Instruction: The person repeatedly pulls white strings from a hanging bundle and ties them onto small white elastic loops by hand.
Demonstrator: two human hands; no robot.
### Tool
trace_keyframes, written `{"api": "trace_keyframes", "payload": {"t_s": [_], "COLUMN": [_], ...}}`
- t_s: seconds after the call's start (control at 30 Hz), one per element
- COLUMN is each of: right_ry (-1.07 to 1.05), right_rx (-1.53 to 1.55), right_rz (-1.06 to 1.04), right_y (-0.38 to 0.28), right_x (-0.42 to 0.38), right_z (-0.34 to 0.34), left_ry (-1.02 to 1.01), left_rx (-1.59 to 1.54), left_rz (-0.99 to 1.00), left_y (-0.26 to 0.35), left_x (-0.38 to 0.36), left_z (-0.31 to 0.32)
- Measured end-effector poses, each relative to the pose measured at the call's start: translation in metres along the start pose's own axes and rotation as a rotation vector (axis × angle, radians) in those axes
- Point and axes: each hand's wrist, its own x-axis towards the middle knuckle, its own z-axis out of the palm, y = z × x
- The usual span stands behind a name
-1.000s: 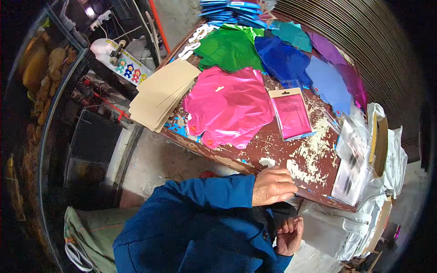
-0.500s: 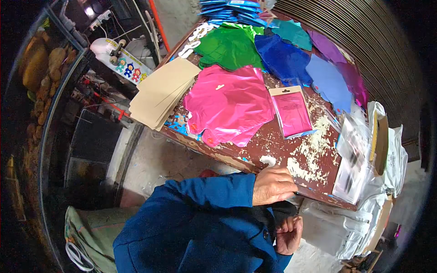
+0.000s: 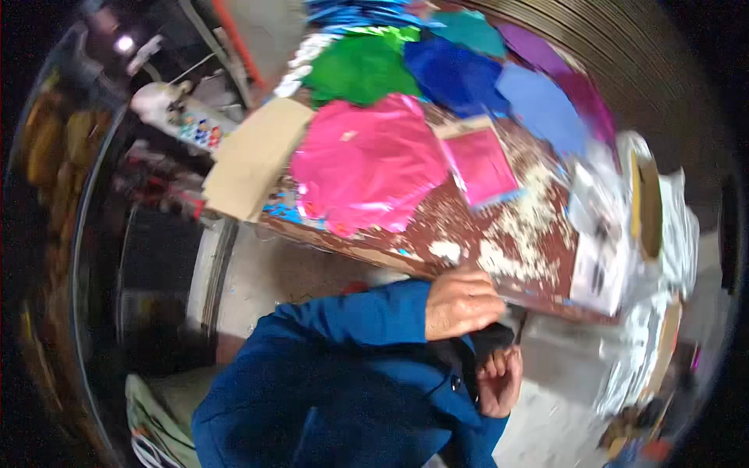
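My left hand (image 3: pixel 466 303) is at the front edge of the worn brown table (image 3: pixel 425 226), its fingers closed together. A dark patch (image 3: pixel 493 337) shows just below it; I cannot make out whether the fingers hold anything. Close to my body, my right hand (image 3: pixel 499 381) has its fingers curled in, and their contents, if any, are hidden. Beyond the left hand lie a clear packet with a folded pink sheet (image 3: pixel 477 162) and a tan card top, and a pile of flat shiny pink foil pieces (image 3: pixel 367 164).
Tan cards (image 3: pixel 253 160) lie at the table's left. Green (image 3: pixel 363 70), dark blue (image 3: pixel 456 74), light blue (image 3: pixel 538 105) and teal (image 3: pixel 468 33) foil pieces spread behind. Clear plastic bags (image 3: pixel 601 242) sit at the right edge, beside an open carton (image 3: pixel 646 207).
The view has shifted and blurred, so the table things sit further left and higher. My left hand moved slightly up and left in view; both hands keep much the same pose.
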Motion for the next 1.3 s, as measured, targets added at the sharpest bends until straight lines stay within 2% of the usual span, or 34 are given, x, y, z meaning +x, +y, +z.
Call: {"api": "trace_keyframes", "payload": {"t_s": [0.07,0.17,0.27,0.33,0.43,0.6,0.77,0.83,1.03,1.17,1.3], "right_ry": [-0.007,-0.056,0.026,-0.01,0.038,0.127,0.304,0.46,0.763,0.94,1.048], "right_rx": [0.045,0.072,0.12,0.233,0.293,0.373,0.474,0.489,0.427,0.448,0.414], "right_rz": [0.022,-0.026,-0.041,-0.073,-0.159,-0.242,-0.264,-0.23,-0.238,-0.24,-0.156], "right_y": [0.001,0.004,0.005,0.006,0.014,0.008,0.012,0.01,-0.007,-0.006,0.008], "right_x": [-0.002,-0.004,-0.01,-0.016,-0.021,-0.024,-0.005,0.004,0.045,0.074,0.103], "right_z": [-0.006,-0.016,-0.024,-0.036,-0.059,-0.105,-0.182,-0.212,-0.299,-0.363,-0.427], "left_ry": [-0.032,-0.176,-0.318,-0.396,-0.467,-0.648,-0.831,-0.89,-0.958,-1.045,-1.112], "left_rx": [-0.119,-0.162,-0.146,-0.083,-0.215,-0.216,-0.157,-0.144,-0.256,-0.238,-0.261], "left_rz": [-0.081,-0.071,-0.082,-0.046,-0.048,-0.025,-0.034,-0.042,-0.102,-0.187,-0.312], "left_y": [0.007,0.016,0.025,0.029,0.027,0.028,0.027,0.024,0.001,-0.013,-0.028], "left_x": [-0.001,0.001,0.003,-0.001,-0.008,0.004,0.014,0.016,0.017,0.016,0.007], "left_z": [0.006,0.016,0.033,0.046,0.065,0.097,0.14,0.157,0.205,0.232,0.252]}}
